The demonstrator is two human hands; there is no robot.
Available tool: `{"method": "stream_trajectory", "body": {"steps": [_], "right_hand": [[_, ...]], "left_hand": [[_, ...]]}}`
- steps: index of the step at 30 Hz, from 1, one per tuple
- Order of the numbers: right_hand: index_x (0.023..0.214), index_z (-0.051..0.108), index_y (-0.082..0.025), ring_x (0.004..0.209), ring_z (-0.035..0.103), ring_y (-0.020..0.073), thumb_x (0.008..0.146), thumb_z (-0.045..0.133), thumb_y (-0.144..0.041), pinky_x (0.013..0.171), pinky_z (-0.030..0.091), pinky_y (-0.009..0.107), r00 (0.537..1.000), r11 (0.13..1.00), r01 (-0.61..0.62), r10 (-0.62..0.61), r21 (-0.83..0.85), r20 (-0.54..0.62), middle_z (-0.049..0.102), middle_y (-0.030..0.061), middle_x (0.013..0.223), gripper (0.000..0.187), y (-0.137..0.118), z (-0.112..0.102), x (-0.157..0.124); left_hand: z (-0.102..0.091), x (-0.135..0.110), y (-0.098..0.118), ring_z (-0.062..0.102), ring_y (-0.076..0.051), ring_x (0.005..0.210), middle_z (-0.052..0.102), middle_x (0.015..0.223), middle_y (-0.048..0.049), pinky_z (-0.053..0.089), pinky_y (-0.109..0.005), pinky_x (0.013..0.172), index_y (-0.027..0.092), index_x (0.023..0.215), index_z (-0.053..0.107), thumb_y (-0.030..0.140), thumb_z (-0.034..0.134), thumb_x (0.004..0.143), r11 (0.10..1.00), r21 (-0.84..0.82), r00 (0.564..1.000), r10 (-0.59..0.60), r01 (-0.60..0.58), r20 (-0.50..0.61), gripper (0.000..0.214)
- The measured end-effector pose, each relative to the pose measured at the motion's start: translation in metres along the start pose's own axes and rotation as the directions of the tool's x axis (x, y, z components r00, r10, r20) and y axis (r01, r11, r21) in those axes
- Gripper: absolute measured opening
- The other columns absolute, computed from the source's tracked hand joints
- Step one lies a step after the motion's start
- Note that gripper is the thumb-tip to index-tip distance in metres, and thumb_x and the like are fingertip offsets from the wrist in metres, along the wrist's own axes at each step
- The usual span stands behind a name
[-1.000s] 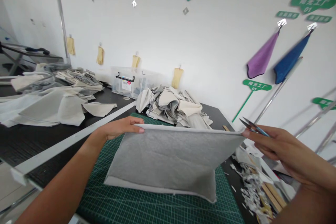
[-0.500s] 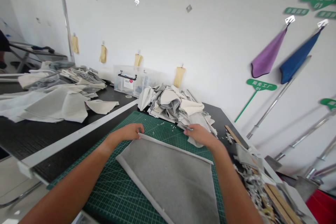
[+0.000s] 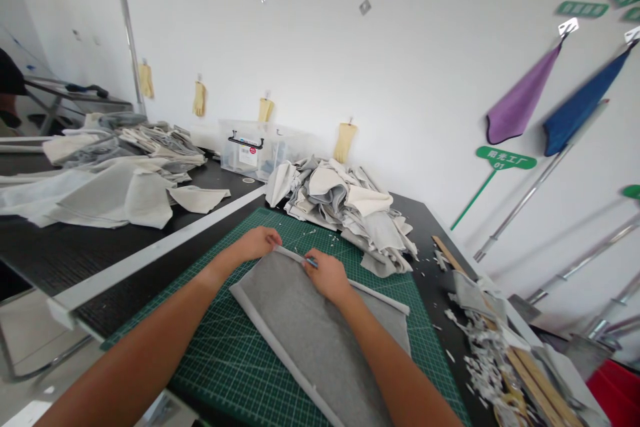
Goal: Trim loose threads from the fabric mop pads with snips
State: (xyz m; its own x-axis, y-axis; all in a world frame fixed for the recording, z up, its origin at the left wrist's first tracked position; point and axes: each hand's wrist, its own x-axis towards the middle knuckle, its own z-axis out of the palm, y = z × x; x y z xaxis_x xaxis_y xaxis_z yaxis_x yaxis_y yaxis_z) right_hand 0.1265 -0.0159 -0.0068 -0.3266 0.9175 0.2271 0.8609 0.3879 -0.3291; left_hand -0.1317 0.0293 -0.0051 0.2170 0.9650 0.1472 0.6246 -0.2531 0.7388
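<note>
Two hands, left point(image 3: 255, 243) and right point(image 3: 327, 277), fingers together on grey fabric point(image 3: 310, 340), green cutting mat point(image 3: 210, 287) below, white wall point(image 3: 415, 67) beyond

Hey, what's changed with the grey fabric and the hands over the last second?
The grey fabric panel, held up earlier, now lies flat on the green cutting mat. The right hand, holding the scissors, has moved left along the top edge toward the left hand. The fabric pile stayed put.

- Grey fabric panel point(image 3: 315, 327): lying flat, set diagonally on the green cutting mat point(image 3: 200, 373), pale folded strip along 2 edges, far corner near mat's centre, near end running out of view
- Small scissors point(image 3: 311, 261): mostly hidden, blue sliver at panel's far edge
</note>
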Motion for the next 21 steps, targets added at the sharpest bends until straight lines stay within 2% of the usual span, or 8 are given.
{"method": "stream_trajectory", "body": {"steps": [2,4,9,12,14,18,21], "right_hand": [[0.11,0.068,-0.029,0.091,0.067,0.0222,0.095,0.054,-0.041,0.073,0.038,0.028,1.0,1.0,-0.01,0.01,0.004,-0.005,0.074,0.0029,0.1,0.023,0.001,0.0,0.001],[0.109,0.069,-0.029,0.091,0.067,0.0221,0.096,0.052,-0.04,0.073,0.039,0.028,1.0,1.0,-0.022,0.022,0.012,-0.009,0.074,0.0031,0.102,0.024,0.003,0.001,0.002],[0.105,0.072,-0.029,0.095,0.067,0.0221,0.096,0.051,-0.04,0.072,0.039,0.027,0.996,0.995,-0.084,0.084,0.061,-0.006,0.074,0.0026,0.105,0.026,0.004,0.0,0.004],[0.104,0.072,-0.029,0.097,0.066,0.0209,0.095,0.052,-0.039,0.073,0.039,0.026,0.993,0.988,-0.121,0.122,0.097,-0.004,0.074,0.0016,0.106,0.025,0.003,-0.002,0.004],[0.105,0.072,-0.029,0.097,0.065,0.0198,0.094,0.053,-0.039,0.074,0.039,0.025,0.99,0.982,-0.14,0.142,0.123,-0.01,0.073,0.0005,0.107,0.023,0.002,-0.003,0.004],[0.104,0.07,-0.03,0.097,0.064,0.0186,0.09,0.057,-0.039,0.073,0.038,0.024,0.984,0.968,-0.168,0.175,0.185,-0.025,0.072,-0.0011,0.104,0.02,0.003,-0.004,0.004],[0.1,0.069,-0.031,0.096,0.064,0.0185,0.088,0.06,-0.039,0.071,0.037,0.024,0.983,0.963,-0.169,0.179,0.21,-0.028,0.072,-0.0021,0.1,0.018,0.004,-0.003,0.005]], "left_hand": [[0.003,0.001,-0.004,0.064,-0.021,0.078,0.071,0.087,-0.0054,0.043,-0.026,0.069,0.021,0.092,0.076,0.017,0.061,0.065,0.997,0.059,0.997,0.052,-0.048,-0.059,0.031],[0.004,0.001,-0.007,0.063,-0.02,0.076,0.07,0.086,-0.0048,0.043,-0.026,0.068,0.021,0.093,0.075,0.017,0.062,0.065,0.993,0.091,0.994,0.077,-0.069,-0.081,0.031],[0.003,0.003,-0.012,0.062,-0.018,0.068,0.069,0.078,-0.0029,0.04,-0.024,0.062,0.021,0.093,0.075,0.021,0.066,0.065,0.998,0.039,0.999,0.046,-0.045,-0.021,0.029],[0.002,0.007,-0.013,0.063,-0.018,0.07,0.07,0.078,-0.0028,0.04,-0.023,0.061,0.02,0.096,0.075,0.021,0.066,0.066,0.999,0.04,0.998,0.019,-0.021,0.052,0.032],[0.002,0.009,-0.013,0.064,-0.019,0.073,0.072,0.079,-0.0038,0.041,-0.024,0.063,0.019,0.094,0.075,0.024,0.066,0.068,1.0,0.02,0.998,0.002,-0.003,0.055,0.029],[0.002,0.011,-0.01,0.063,-0.02,0.071,0.071,0.076,-0.0051,0.04,-0.026,0.062,0.015,0.097,0.075,0.036,0.066,0.073,0.99,-0.14,0.999,-0.034,0.034,0.005,0.033],[0.0,0.008,-0.006,0.059,-0.018,0.068,0.067,0.075,-0.0037,0.038,-0.025,0.061,0.013,0.107,0.071,0.032,0.065,0.072,0.942,-0.334,0.998,0.0,0.019,0.056,0.04]]}}
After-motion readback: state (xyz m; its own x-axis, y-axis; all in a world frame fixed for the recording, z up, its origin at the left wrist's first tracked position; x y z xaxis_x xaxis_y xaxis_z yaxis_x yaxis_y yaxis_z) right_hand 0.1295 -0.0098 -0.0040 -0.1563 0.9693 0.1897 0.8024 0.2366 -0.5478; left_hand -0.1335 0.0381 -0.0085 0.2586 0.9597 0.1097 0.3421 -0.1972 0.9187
